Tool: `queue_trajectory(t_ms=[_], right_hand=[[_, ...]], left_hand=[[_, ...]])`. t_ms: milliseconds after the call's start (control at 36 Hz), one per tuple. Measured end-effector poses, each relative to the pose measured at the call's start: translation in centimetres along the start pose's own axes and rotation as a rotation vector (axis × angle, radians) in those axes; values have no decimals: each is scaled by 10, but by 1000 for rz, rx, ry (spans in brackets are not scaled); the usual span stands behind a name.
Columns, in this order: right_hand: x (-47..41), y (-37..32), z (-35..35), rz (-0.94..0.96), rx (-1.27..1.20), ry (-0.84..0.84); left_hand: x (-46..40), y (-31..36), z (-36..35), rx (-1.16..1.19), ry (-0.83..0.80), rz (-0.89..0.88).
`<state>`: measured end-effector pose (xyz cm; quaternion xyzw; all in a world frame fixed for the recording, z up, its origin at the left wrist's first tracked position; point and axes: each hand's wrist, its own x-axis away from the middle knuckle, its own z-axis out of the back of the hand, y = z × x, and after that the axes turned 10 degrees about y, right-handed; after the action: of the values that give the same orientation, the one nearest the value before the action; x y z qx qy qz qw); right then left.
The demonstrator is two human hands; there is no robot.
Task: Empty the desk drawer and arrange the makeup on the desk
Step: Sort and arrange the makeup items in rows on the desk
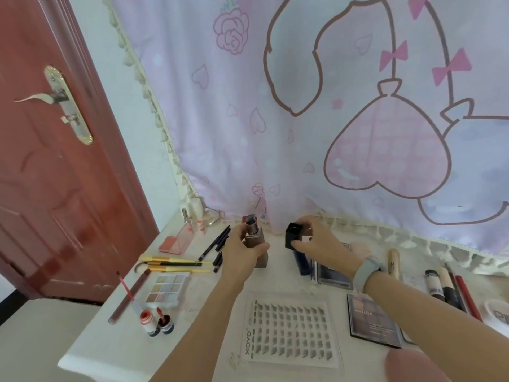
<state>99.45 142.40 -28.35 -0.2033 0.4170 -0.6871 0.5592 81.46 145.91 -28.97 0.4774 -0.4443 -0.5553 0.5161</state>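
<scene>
Pink cartoon curtain (303, 106) hangs behind the desk; red-brown door (55, 175) with a metal lever handle (41, 97) stands at left.

White desk (115, 351) carries the makeup spread across its top.

Lash tray (292, 330), printed XOYO, lies flat at front centre between the two forearms. Dark palette (371, 323) lies just right of it, partly under the right forearm. Pale eyeshadow palette (165, 289) sits at left, with a long brown tube (128, 297) beside it and two small open lip-tint bottles (158, 322) in front. Yellow-handled brushes (176, 264) lie in a row behind that palette; dark pencils (217, 248) fan out beyond them. Blush compact (173, 244) stands open toward the back left. Tubes and sticks (446, 288) lie side by side at far right.

Left hand (242, 249) grips a brown square bottle (254, 244) upright, its base resting on or just above the desk, pump top uncovered. Right hand (316, 241), pale wristband (365, 271) on the wrist, pinches a black cap (293, 234) in the fingertips, held apart from the bottle to its right, above a dark blue tube (301, 261). Cap's open side seems turned upward; blurred, not certain.
</scene>
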Motion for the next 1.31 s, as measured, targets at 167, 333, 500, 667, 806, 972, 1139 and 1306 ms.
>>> queue_trajectory(t_ms=[167,333,500,667,806,972,1139,1306], right_hand=[[-21,12,-11,69,171,-4],[-36,25,-13,133,384,-66],[-43,33,-8,118,427,21],[-47,38,-11,109,381,33],[-50,39,-16,89,347,68],[-53,41,-19,69,316,100],[-49,43,-19,24,254,100],[-35,46,2,191,364,50]], left_hand=[[-13,-8,-12,-147,54,-106],[-18,-13,-28,-185,74,-134],[-24,-15,-46,-333,71,-246],[-27,-9,-63,-461,119,-354],[-35,-6,-69,-540,168,-379],[-43,-1,-74,-654,172,-386],[-42,-6,-70,-609,158,-390],[-25,-6,-51,-519,138,-413]])
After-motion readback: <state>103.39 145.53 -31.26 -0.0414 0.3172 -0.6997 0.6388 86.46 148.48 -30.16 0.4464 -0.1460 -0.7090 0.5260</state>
